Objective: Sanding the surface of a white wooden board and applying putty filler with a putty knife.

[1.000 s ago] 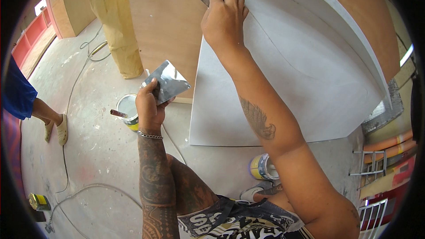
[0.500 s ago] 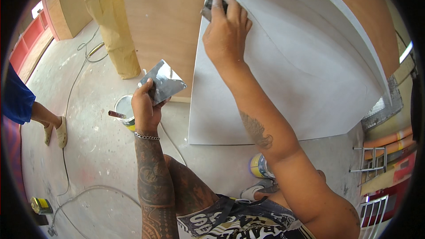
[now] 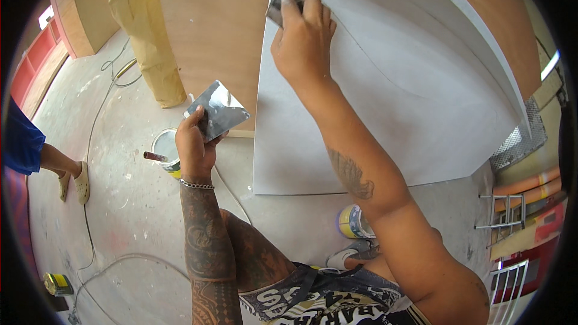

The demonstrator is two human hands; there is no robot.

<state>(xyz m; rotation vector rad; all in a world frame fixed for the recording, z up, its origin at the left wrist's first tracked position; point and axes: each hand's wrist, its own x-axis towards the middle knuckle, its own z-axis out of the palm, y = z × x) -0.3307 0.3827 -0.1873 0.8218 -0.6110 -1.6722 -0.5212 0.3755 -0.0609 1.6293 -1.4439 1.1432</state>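
Note:
A white curved panel (image 3: 385, 114) stands in front of me, with a thin dark line running across its upper part. At the panel's upper left edge, my right hand (image 3: 304, 42) grips a dark putty knife (image 3: 277, 5), its blade against the surface. My left hand (image 3: 197, 141) holds a square metal putty plate (image 3: 220, 113) up in the air, thumb on top. A whitish smear shows on the plate near its upper corner. Below and left of the plate stands an open paint can (image 3: 167, 144) with a brown handle sticking out.
Brown paper (image 3: 147, 42) hangs beside a wooden board (image 3: 211, 30). Another can (image 3: 354, 222) stands by my foot, and a small yellow can (image 3: 58, 284) lies far left. Cables (image 3: 89, 222) cross the floor. A person in clogs (image 3: 82, 183) stands at left; a metal ladder (image 3: 509, 210) is at right.
My right hand has shifted slightly left and up with the putty knife, to the panel's edge. The view has moved a little; my left hand still holds the plate.

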